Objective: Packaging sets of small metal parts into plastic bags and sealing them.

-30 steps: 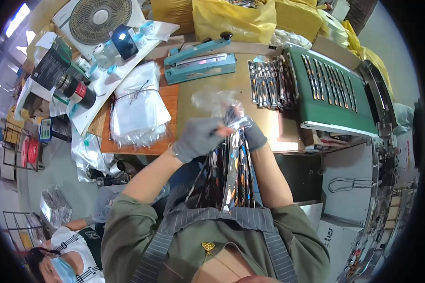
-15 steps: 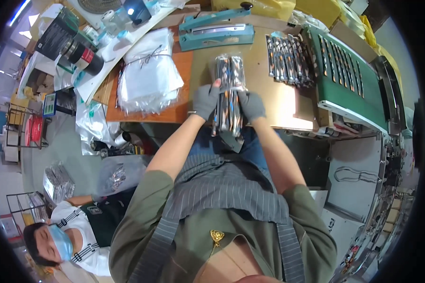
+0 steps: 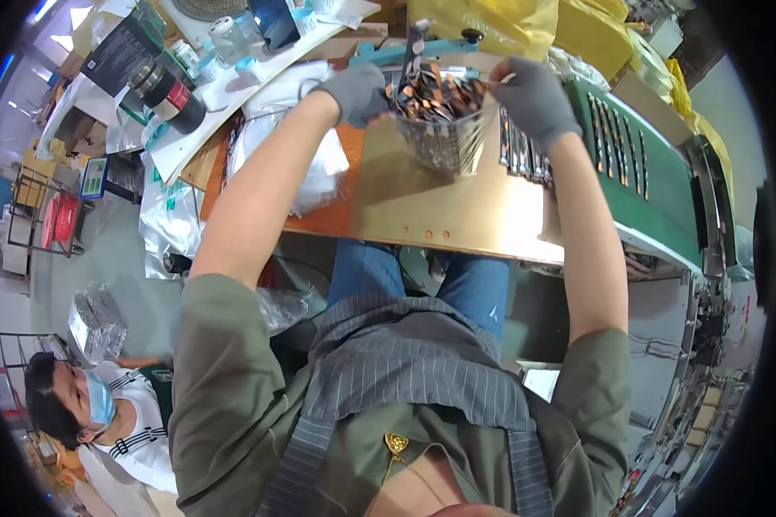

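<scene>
A clear plastic bag point(image 3: 447, 148) full of narrow black-and-orange packets point(image 3: 440, 96) stands on the table in front of me, its mouth facing up. My left hand point(image 3: 359, 93), in a grey glove, is closed at the bag's upper left edge; its fingertips are slightly blurred. At the upper right edge, the gloved right hand point(image 3: 536, 96) pinches the bag between thumb and fingers. A few packets stick up above the rest. Behind the bag, a teal heat sealer point(image 3: 366, 53) with a black knob is partly hidden.
Left of the bag lies a stack of clear bags point(image 3: 276, 159). More packets point(image 3: 517, 155) lie in a row at right, beside a green conveyor belt point(image 3: 664, 172) carrying others. A shelf point(image 3: 224, 102) holds a thermos point(image 3: 165, 99) and jars. A masked person point(image 3: 116, 414) sits at lower left.
Both hands moved forward and apart, from around the packet bundle to the bag's upper edges. The packets went from near the table's front edge to farther back, standing upright in the bag.
</scene>
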{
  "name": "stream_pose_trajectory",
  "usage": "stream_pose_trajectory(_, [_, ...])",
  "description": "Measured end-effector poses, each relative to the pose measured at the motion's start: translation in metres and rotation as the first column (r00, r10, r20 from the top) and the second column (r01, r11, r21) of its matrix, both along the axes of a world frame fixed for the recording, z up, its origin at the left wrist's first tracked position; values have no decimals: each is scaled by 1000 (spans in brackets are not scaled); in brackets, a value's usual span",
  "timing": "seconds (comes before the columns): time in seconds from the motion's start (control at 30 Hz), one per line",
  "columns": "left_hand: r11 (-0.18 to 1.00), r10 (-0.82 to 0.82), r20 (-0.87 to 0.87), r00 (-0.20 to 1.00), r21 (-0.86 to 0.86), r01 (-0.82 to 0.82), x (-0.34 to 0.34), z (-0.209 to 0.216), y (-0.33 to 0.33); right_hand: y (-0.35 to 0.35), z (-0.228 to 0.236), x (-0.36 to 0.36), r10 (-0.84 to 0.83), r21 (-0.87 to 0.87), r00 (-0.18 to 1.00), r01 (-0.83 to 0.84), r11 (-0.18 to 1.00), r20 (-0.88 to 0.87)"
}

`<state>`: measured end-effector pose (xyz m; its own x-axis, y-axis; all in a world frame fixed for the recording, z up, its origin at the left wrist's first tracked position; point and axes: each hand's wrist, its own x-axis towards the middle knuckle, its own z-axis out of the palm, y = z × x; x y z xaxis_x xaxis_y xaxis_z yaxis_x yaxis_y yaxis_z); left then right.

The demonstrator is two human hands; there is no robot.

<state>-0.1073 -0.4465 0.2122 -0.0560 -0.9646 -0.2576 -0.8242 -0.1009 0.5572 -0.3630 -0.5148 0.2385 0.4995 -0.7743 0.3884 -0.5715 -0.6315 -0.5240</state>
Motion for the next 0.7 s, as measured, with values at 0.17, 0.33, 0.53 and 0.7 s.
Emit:
stream_pose_trajectory(0.17, [799, 248, 119, 962, -587, -133, -15, -10, -20, -24, -2, 18, -28, 282, 1000, 25, 959, 6])
stream_pose_trajectory(0.33, [572, 279, 68, 958, -813, -109, -13, 4, -12, -23, -22, 11, 76, 139, 930, -134, 981, 361])
stream_pose_trajectory(0.53, [786, 53, -152, 987, -604, -135, -13, 33, 6, -15, 10, -12, 31, 290, 955, -120, 949, 294])
stream_pose_trajectory(0.7, [964, 117, -170, 979, -217, -153, -24, 31, 10, -24, -7, -19, 144, 319, 965, -210, 924, 219])
